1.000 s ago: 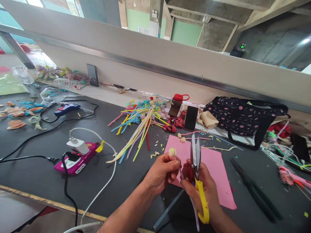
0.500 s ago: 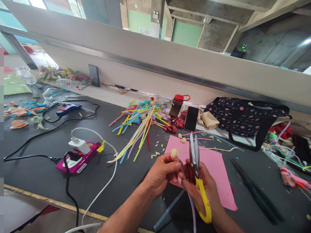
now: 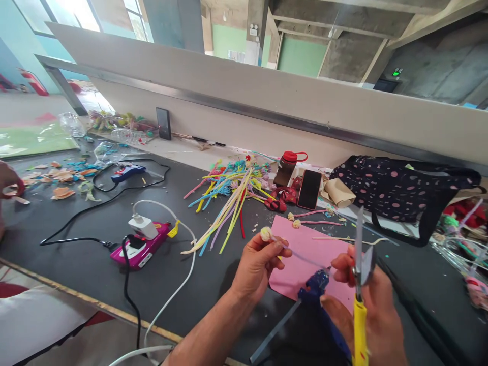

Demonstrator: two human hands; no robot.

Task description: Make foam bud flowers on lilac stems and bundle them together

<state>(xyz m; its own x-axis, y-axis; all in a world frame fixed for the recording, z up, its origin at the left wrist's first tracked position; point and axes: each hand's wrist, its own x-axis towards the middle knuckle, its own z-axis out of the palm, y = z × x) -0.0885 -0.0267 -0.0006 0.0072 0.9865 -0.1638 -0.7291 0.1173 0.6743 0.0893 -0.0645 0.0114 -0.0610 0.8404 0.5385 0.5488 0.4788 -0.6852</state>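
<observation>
My left hand (image 3: 259, 262) is closed, pinching a thin lilac pipe cleaner (image 3: 301, 258) just below the cream, flower-like tuft (image 3: 266, 234) on its end. The stem slants right toward my right hand (image 3: 366, 300), and I cannot tell whether those fingers touch it. My right hand grips yellow-handled scissors (image 3: 359, 315), blades pointing up and slightly apart. Between my hands is a blue glue gun (image 3: 316, 290), partly hidden by my right hand, with a clear glue stick (image 3: 275, 330) jutting from it. Beneath my hands lies a pink sheet (image 3: 292, 277).
A pile of colored pipe cleaners (image 3: 229, 195) lies ahead. Behind it are a red-capped bottle (image 3: 287, 168), a phone (image 3: 309, 189) and a dark patterned bag (image 3: 404, 190). A magenta power strip (image 3: 147, 252) with cables sits left. Another person's hand (image 3: 7, 175) shows at the left edge.
My right hand with the scissors has moved right, away from my left hand. The glue gun's body now shows between them. The view has shifted left, bringing in another person's hand.
</observation>
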